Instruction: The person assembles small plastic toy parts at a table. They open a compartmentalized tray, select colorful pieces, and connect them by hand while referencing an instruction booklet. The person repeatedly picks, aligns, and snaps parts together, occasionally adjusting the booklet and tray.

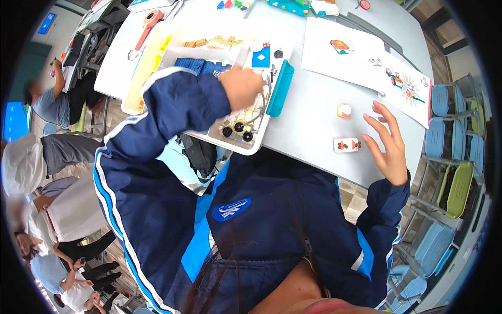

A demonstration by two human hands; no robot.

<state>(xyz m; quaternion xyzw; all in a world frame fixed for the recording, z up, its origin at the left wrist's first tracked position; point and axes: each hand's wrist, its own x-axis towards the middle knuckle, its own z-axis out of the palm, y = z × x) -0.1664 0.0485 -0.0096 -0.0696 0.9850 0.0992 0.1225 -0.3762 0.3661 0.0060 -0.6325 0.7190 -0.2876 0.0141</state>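
Observation:
My left hand [241, 89] reaches over a white compartment tray [246, 149] of building bricks. It is blurred and its fingers are curled under, so what they touch is hidden. Beneath and beside it lie blue bricks [191, 65], a grey tube, and several black wheels [247, 136]. My right hand [388, 144] is held over the table at the right, fingers spread, holding nothing. Close to its fingertips lies a small white brick piece [346, 145] with brown and pink parts. Just beyond sits a small white-and-orange piece [343, 110].
An open booklet [340, 63] with pictures of brick models lies at the far right. A teal strip [281, 88] runs along the tray's right side. Behind the tray is an orange handheld fan [149, 26]. Chairs [460, 188] stand to the right; several people are at the left.

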